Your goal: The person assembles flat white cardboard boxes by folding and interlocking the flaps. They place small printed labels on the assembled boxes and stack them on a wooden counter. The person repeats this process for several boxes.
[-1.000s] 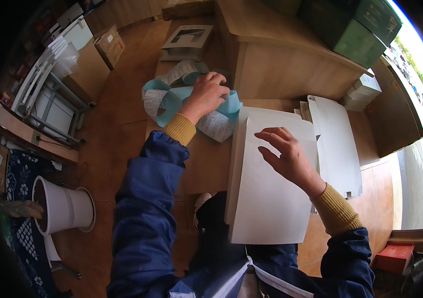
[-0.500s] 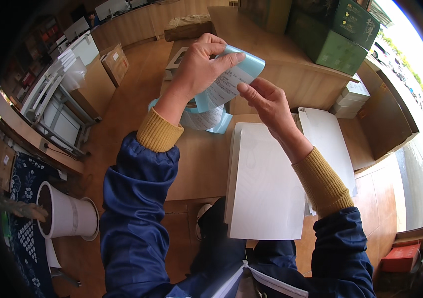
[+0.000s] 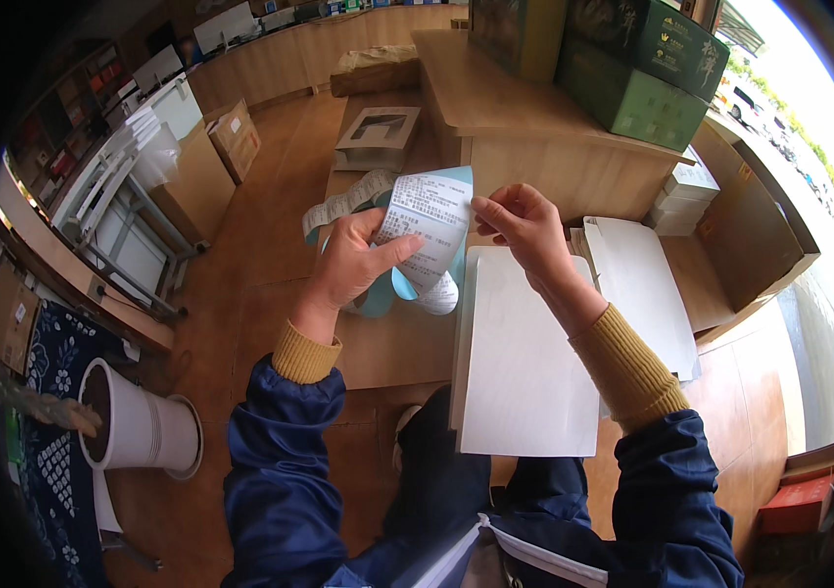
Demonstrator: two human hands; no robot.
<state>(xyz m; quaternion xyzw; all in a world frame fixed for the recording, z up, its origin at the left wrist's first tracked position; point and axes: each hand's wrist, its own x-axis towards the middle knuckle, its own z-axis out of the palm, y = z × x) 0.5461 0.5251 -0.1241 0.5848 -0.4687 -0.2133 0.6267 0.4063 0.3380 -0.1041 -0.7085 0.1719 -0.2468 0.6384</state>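
My left hand [image 3: 356, 257] is closed on a strip of printed labels [image 3: 433, 218], white with dark print and a light blue backing. Its thumb lies across the printed face, and the rest of the strip hangs in loops below and behind the hand. At the strip's upper right edge, my right hand [image 3: 526, 223] has its thumb and forefinger pinched together on the edge. Below the right hand lies a stack of flat white sheets [image 3: 529, 363], partly over my knees.
More white sheets [image 3: 640, 279] lie to the right, near an open cardboard box [image 3: 755, 220]. Green boxes [image 3: 657, 98] stand on the wooden counter [image 3: 544, 122]. Farther back is a white box with a window [image 3: 378, 137]. A white plant pot [image 3: 138, 416] stands at left.
My left hand has come down and nearer with the label strip, turning its printed face toward me. My right hand has shifted slightly down at the strip's edge. The white windowed box now shows fully.
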